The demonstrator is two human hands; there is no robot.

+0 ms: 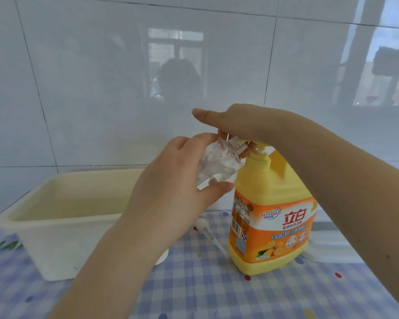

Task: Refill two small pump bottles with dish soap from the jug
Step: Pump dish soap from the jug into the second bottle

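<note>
Left hand (pixel 171 178) grips the small clear bottle (pixel 219 164) tilted at the jug (pixel 270 215) nozzle; right hand (pixel 235 125) presses the pump flat-palmed. I'd pump slowly, mouth tight under the spout.

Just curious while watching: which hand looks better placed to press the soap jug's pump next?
The right hand, probably. It already lies on the yellow jug's pump head. The left hand is busy, its grip tilting the small clear bottle with the neck toward the spout.
</note>
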